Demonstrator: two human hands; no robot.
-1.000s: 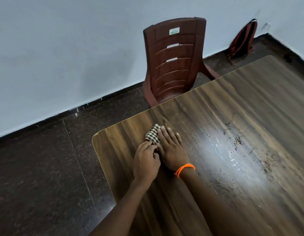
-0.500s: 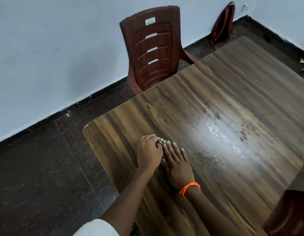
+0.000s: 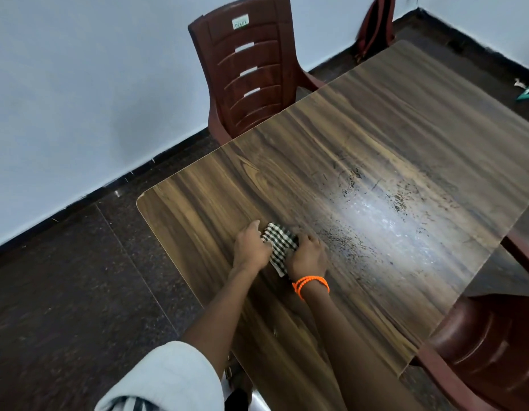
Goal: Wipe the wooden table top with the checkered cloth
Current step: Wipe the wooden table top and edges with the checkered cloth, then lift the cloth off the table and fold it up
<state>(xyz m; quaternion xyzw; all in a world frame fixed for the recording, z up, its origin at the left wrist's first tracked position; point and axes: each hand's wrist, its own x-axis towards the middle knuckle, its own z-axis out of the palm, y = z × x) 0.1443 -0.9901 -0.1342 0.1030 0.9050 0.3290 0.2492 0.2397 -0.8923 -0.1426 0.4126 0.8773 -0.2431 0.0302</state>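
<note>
Between left hand (image 3: 251, 247) and right hand (image 3: 307, 256), checkered cloth (image 3: 278, 246) on wooden table top (image 3: 375, 137)

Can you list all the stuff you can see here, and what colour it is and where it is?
table: one, brown wood grain with dark scuffs and a pale glare patch, fills the middle and right
checkered cloth: one, dark and cream checks, lying on the table near its left end, between the two hands
chairs: two, reddish brown; one at the table's far side by the wall, one at the lower right corner
backpack: one, dark red, on the floor against the wall, top right
floor: dark speckled tiles
wall: pale blue-white
wristband: orange, on the right wrist
sleeve: white, bottom left
left hand: grips the cloth's left edge
right hand: grips the cloth's right edge
</note>
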